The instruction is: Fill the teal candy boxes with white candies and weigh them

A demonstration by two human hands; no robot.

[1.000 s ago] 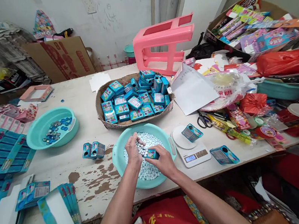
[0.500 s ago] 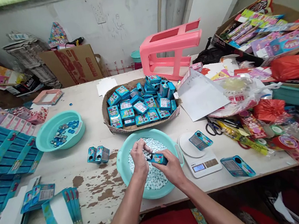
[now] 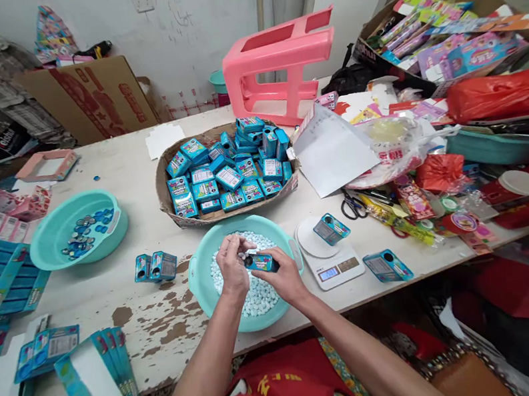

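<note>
My right hand (image 3: pixel 285 275) grips a small blue candy tin (image 3: pixel 261 262) over a turquoise basin (image 3: pixel 201 306). Pale blue candies (image 3: pixel 256 302) cover the basin's bottom. Close against the tin's round dark opening is my left hand (image 3: pixel 232 265), its fingers drawn together; what they hold is too small to make out. To the right, a white kitchen scale (image 3: pixel 341 273) carries another blue tin (image 3: pixel 331 229) on its plate. One more tin (image 3: pixel 387 266) lies beside the scale, and two tins (image 3: pixel 155 267) stand together left of the basin.
Behind the basin, a cardboard tray (image 3: pixel 172 221) is heaped with blue tins. A second turquoise basin (image 3: pixel 45 255) at left holds round metallic pieces. Flat blue packaging (image 3: pixel 96 388) lies front left. Scissors (image 3: pixel 353 205), bags and packets crowd the right, near a pink stool (image 3: pixel 278 54).
The view has shifted to the right and slightly down, so everything sits further left and higher. Both hands stay at the tin over the candies, with the left fingers still against its opening.
</note>
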